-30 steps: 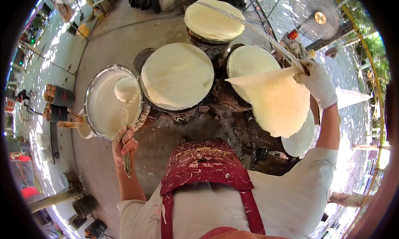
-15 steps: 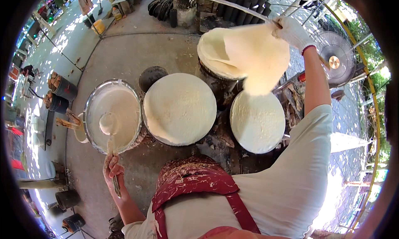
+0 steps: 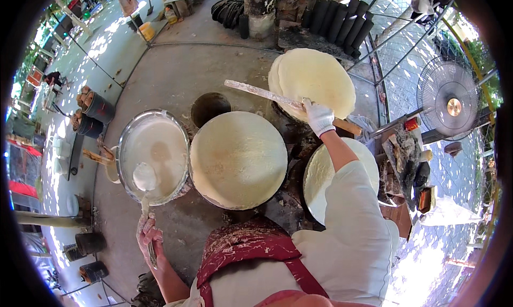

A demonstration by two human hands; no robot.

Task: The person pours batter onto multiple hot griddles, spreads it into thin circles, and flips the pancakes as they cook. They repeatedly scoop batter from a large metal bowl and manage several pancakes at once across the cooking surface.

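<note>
My right hand (image 3: pixel 319 116), in a white glove, grips a long flat wooden stick (image 3: pixel 262 92) that reaches across to the far round sheet (image 3: pixel 315 81), a pale thin disc lying flat on its cooking surface. My left hand (image 3: pixel 148 234) holds the handle of a ladle (image 3: pixel 144 177) whose bowl rests in a large metal basin of white batter (image 3: pixel 152 153). Between the two hands sits a wide round cloth-covered steamer (image 3: pixel 239 158). A second pale round surface (image 3: pixel 322 177) lies under my right arm, partly hidden by the sleeve.
A dark round hole (image 3: pixel 210 108) opens beyond the basin. Black pots (image 3: pixel 96 107) stand at the left, a standing fan (image 3: pixel 451 104) at the right, dark stacked tubes (image 3: pixel 326 13) at the back. A cluttered small table (image 3: pixel 406 163) sits right.
The thin sheet that hung from the stick in the air now lies flat on the far round surface. My right arm has lowered. The left hand has stayed on the ladle.
</note>
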